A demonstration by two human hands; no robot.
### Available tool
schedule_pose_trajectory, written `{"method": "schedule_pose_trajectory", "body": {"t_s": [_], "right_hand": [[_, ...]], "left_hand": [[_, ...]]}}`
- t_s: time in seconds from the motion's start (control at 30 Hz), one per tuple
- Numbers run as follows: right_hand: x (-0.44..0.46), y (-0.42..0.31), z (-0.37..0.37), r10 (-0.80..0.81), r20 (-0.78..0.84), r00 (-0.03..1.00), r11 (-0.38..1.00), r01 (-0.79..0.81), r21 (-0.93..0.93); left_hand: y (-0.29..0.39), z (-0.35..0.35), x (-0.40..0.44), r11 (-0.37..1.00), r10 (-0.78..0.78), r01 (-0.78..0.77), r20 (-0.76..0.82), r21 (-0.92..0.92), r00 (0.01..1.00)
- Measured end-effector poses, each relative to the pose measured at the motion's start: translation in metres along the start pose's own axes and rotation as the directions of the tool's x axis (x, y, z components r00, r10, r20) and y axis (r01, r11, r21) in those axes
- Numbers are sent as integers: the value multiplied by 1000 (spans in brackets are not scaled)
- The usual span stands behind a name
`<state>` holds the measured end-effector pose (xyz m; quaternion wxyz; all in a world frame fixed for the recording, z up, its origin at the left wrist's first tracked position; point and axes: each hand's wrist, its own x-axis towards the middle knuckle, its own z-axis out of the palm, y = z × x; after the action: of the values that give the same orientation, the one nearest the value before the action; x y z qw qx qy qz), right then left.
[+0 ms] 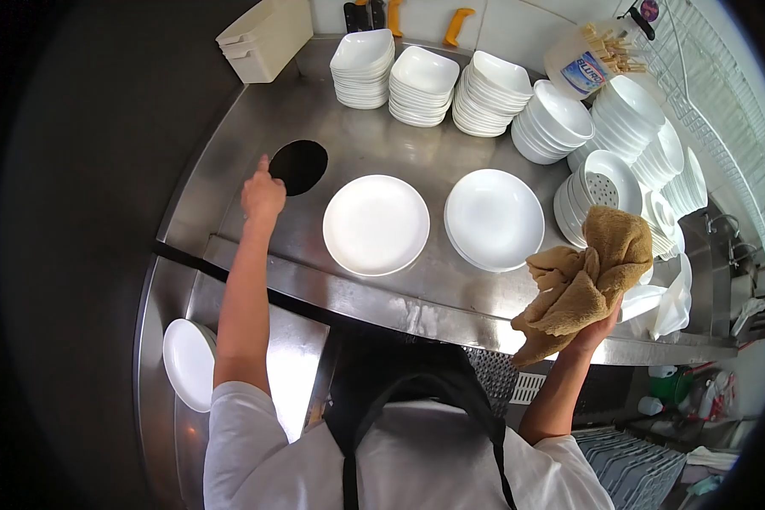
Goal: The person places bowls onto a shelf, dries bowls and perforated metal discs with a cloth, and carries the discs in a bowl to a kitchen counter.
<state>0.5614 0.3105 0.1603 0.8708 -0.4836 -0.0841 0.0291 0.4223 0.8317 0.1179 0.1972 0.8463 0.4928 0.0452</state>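
Observation:
My left hand (263,195) is over the steel counter (357,157), at the left edge of a round dark hole (299,167). Its index finger is stretched out, and nothing shows in it. A crumpled brown towel (591,276) is held up by my right hand (599,330), whose fingers are mostly hidden behind the cloth. Between my hands lie two round white plate stacks, one left (376,225) and one right (495,219). Just beyond the towel stand white bowls, with a perforated white piece (601,189) in the top one.
Square white bowls (363,53) stand in stacks along the back, round bowls (561,115) at the right. A beige bin (268,42) is at the back left, a tub of sticks (582,64) at the back right. More plates (189,365) lie lower left. A wire rack (714,110) hangs right.

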Motion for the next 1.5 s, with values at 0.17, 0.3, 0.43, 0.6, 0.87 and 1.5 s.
{"method": "schedule_pose_trajectory", "body": {"t_s": [0.17, 0.3, 0.43, 0.6, 0.87, 1.5], "right_hand": [[9, 16, 31, -66, -3, 998, 995, 65, -73], [26, 60, 118, 40, 65, 997, 992, -47, 113], [41, 140, 202, -163, 387, 908, 940, 262, -217], [38, 254, 194, -15, 990, 143, 512, 851, -116], [47, 308, 196, 328, 871, -366, 228, 925, 303], [12, 314, 140, 644, 667, 375, 411, 566, -715]], "left_hand": [[-24, 40, -25, 966, 145, -154, 56, 209, 988], [4, 89, -103, 863, 470, -461, -4, -205, 882], [18, 137, -171, 673, 711, -726, -148, -137, 687], [-7, 162, -176, 639, 702, -699, -129, -321, 701], [-12, 162, -178, 629, 692, -704, -174, -330, 701], [-14, 172, -183, 623, 469, -646, -450, -441, 760]]}}
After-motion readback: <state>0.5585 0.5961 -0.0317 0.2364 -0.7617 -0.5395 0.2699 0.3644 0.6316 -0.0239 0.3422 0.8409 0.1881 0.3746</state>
